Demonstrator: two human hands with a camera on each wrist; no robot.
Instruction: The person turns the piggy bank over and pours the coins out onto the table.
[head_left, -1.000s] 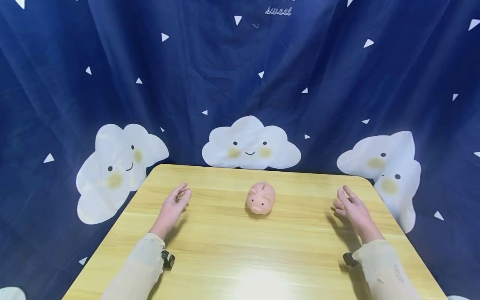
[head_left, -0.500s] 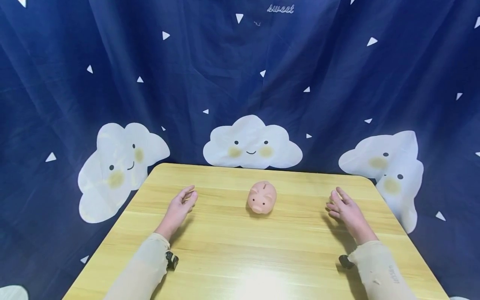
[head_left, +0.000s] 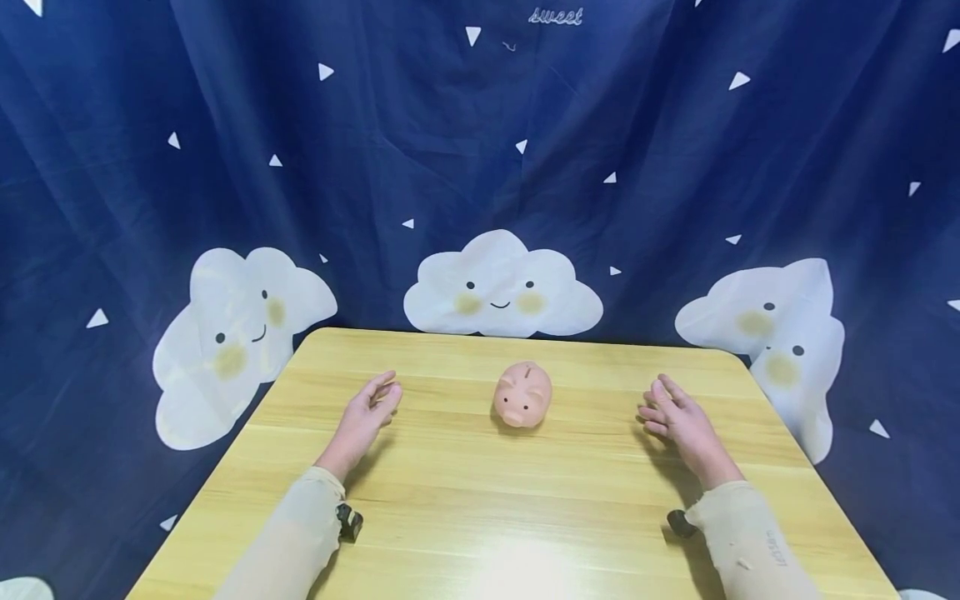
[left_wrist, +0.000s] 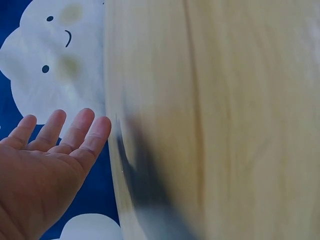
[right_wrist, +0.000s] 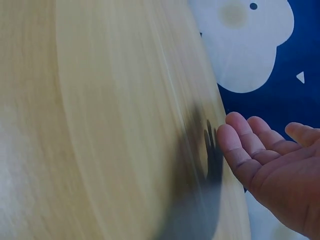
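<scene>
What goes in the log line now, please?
bare left hand: empty | bare right hand: empty | round pink piggy bank: untouched on yellow wood-grain table, between hands

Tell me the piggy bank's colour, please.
The piggy bank is pale pink; the head view shows it best.

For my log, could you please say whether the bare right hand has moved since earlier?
Yes, the right hand moved left, toward the pink, rounded piggy bank.

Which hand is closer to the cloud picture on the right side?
Right: the right hand is nearby, left of that cloud and lower in the head view; the left hand is farther off, on the other side of the piggy bank.
</scene>
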